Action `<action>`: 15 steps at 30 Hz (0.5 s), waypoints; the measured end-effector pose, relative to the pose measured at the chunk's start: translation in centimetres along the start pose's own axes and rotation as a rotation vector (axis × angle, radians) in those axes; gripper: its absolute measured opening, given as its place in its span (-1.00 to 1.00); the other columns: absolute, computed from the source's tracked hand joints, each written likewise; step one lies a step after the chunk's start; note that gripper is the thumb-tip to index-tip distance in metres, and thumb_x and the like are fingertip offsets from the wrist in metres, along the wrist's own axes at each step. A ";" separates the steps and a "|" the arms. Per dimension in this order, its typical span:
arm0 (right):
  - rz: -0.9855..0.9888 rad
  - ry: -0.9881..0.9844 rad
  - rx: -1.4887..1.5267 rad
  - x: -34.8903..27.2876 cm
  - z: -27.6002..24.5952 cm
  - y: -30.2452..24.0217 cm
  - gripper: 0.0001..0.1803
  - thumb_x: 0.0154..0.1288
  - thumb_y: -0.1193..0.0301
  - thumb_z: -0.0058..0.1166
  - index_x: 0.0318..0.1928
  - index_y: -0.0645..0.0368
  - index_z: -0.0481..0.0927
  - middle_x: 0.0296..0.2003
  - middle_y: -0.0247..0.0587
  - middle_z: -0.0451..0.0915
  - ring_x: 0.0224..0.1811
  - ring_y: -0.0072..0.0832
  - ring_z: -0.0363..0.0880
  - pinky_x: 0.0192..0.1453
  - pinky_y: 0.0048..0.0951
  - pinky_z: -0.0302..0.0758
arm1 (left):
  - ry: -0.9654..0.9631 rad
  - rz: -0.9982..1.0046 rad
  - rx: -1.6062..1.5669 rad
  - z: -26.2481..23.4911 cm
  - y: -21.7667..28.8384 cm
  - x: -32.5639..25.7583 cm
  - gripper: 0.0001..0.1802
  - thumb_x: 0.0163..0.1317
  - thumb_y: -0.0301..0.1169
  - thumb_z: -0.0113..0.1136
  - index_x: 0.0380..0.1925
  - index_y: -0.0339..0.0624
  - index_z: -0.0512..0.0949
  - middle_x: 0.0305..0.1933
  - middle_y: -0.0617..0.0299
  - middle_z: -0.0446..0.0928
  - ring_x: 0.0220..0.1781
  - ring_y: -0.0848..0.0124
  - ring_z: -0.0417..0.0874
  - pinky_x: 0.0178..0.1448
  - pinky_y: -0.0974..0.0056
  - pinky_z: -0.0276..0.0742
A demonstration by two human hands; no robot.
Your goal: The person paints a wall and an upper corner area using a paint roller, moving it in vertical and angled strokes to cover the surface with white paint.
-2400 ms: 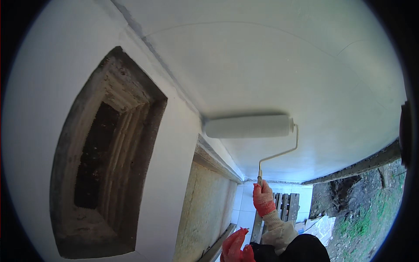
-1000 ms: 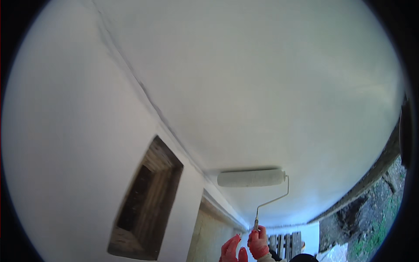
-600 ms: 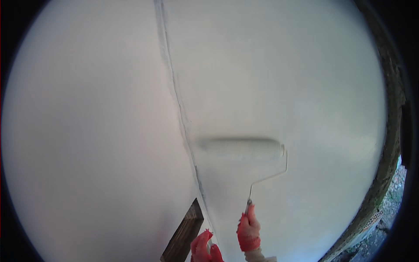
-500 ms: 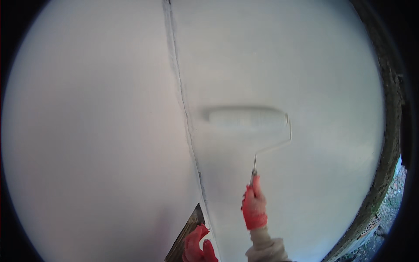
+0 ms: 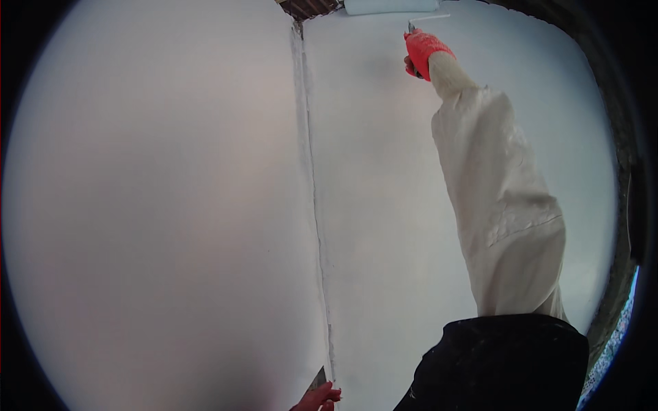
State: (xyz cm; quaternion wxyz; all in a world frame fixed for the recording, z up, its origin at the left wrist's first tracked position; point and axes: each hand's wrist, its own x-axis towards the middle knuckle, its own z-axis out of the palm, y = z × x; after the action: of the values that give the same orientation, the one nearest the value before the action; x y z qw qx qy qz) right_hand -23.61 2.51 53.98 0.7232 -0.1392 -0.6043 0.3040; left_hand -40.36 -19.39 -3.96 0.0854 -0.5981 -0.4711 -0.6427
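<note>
I am looking at the paint roller [image 5: 391, 6], which is lying flat against the white wall [image 5: 384, 205] at its very top edge, just under the dark roof timbers [image 5: 305, 7] showing in the upper corner. Only the lower part of its pale sleeve is showing; the rest is running out of the frame. Its thin wire frame [image 5: 430, 16] is bending down from the sleeve's right end to the handle, and my right hand [image 5: 425, 51], in a red glove, is wrapping closed around that handle just below the roller. The arm is reaching straight up, its cream sleeve [image 5: 497, 205] crossing the right-hand wall panel, with a dark garment [image 5: 507, 363] sitting at the lower edge beneath it.

A rough vertical seam [image 5: 312, 192] is running down the wall from the timbers to the bottom edge, splitting it into a left face and a right face; the roller is on the right face, a little to the right of the seam's top. At the foot of that seam my left hand [image 5: 319, 397], also red-gloved, is barely peeking in; its fingers are curling, but I cannot tell whether they are gripping anything. A small dark wedge [image 5: 318, 378] is sitting just above it.
</note>
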 end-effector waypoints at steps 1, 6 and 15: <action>0.071 0.011 0.028 0.5 0.2 -0.2 -0.54 0.40 -0.04 -0.28 -0.24 0.09 0.44 -0.61 -0.25 0.39 -0.68 -0.47 0.31 -0.60 -0.42 0.36 | -0.008 -0.004 -0.014 0.1 0.1 0.0 -0.67 0.34 -0.56 -0.02 0.10 -0.25 0.43 -0.13 0.06 0.56 -0.16 0.35 0.60 -0.07 0.26 0.57; 0.056 -0.010 0.052 -2.1 -0.3 4.4 -0.62 0.41 0.00 -0.25 -0.19 0.01 0.45 -0.63 -0.31 0.33 -0.70 -0.49 0.25 -0.63 -0.43 0.30 | -0.084 -0.019 -0.031 -0.2 1.8 0.2 -0.67 0.34 -0.55 -0.03 0.11 -0.24 0.42 -0.15 0.06 0.57 -0.16 0.32 0.61 -0.06 0.26 0.55; 0.100 0.080 -0.232 -33.6 -5.8 27.7 -0.49 0.40 0.33 -0.16 0.34 -0.07 0.22 -0.17 -0.12 0.59 -0.21 -0.39 0.57 -0.04 -0.53 0.43 | -0.255 -0.139 -0.149 1.9 1.8 -9.5 -0.65 0.33 -0.55 -0.04 0.11 -0.29 0.42 -0.16 0.02 0.58 -0.17 0.29 0.63 -0.08 0.28 0.54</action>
State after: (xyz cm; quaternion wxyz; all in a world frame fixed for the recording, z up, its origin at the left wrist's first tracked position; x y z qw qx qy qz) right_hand -28.40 4.54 10.35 0.7097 -0.2638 -0.5984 0.2620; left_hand -35.29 -23.27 -11.43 -0.0642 -0.6455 -0.4693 -0.5991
